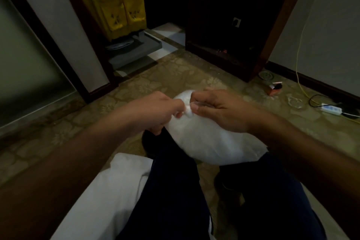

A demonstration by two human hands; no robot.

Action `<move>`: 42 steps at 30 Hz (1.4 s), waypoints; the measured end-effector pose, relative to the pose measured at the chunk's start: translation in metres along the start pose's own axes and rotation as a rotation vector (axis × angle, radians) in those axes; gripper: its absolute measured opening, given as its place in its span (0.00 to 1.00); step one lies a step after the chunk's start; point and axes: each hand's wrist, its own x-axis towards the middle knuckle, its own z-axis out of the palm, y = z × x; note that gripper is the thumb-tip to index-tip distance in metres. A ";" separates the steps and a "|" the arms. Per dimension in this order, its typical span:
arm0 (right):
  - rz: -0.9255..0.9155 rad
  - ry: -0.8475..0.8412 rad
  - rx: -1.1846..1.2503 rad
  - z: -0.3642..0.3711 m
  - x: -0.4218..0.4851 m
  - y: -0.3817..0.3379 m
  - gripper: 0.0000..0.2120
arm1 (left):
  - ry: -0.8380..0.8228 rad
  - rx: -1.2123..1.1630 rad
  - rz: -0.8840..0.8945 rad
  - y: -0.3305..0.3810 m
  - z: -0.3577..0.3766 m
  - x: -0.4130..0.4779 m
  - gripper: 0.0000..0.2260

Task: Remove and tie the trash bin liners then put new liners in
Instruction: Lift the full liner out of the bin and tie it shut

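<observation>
A filled white trash liner lies across my lap, over my dark trousers. Its gathered neck sits between my two hands at mid-frame. My left hand grips the twisted plastic from the left, fingers curled round it. My right hand pinches the end of the neck between thumb and fingers from the right. The body of the liner bulges below and to the right of my hands. No trash bin is in view.
I sit on a white bed edge above a patterned carpet. A yellow-bagged cleaning cart stands in the doorway at the back left. A dark cabinet is ahead. A power strip, cables and a small box lie at the right.
</observation>
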 end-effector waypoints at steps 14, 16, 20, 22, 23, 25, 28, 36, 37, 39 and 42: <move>-0.028 0.124 -0.256 0.017 -0.004 0.014 0.10 | 0.061 -0.081 -0.077 -0.016 0.017 0.012 0.12; -0.017 0.110 -0.314 0.018 -0.005 0.020 0.11 | 0.086 0.050 -0.137 -0.007 0.021 0.015 0.12; 0.011 0.088 -0.283 0.017 -0.005 0.022 0.12 | 0.247 0.361 -0.044 0.001 0.029 0.020 0.18; 0.014 0.114 -0.278 0.018 -0.003 0.021 0.12 | 0.333 0.448 0.039 0.001 0.029 0.020 0.20; 0.025 0.135 -0.284 0.018 -0.004 0.021 0.12 | 0.342 0.466 0.084 0.001 0.029 0.018 0.20; 0.053 0.193 -0.282 0.021 -0.011 0.022 0.13 | 0.342 0.500 0.187 -0.002 0.032 0.011 0.19; 0.083 0.297 -0.268 0.029 -0.022 0.022 0.12 | 0.426 0.560 0.342 -0.011 0.037 0.002 0.11; 0.259 0.428 0.021 0.046 -0.065 0.021 0.14 | 0.530 0.591 0.659 -0.026 0.070 0.014 0.03; 0.256 0.434 -0.029 0.050 -0.068 0.023 0.15 | 0.505 0.539 0.667 -0.025 0.075 0.013 0.03; 0.256 0.467 -0.150 0.056 -0.070 0.035 0.12 | 0.434 0.415 0.655 -0.025 0.082 0.013 0.03; 0.298 0.528 -0.187 0.062 -0.072 0.058 0.08 | 0.331 0.150 0.556 -0.041 0.091 0.028 0.05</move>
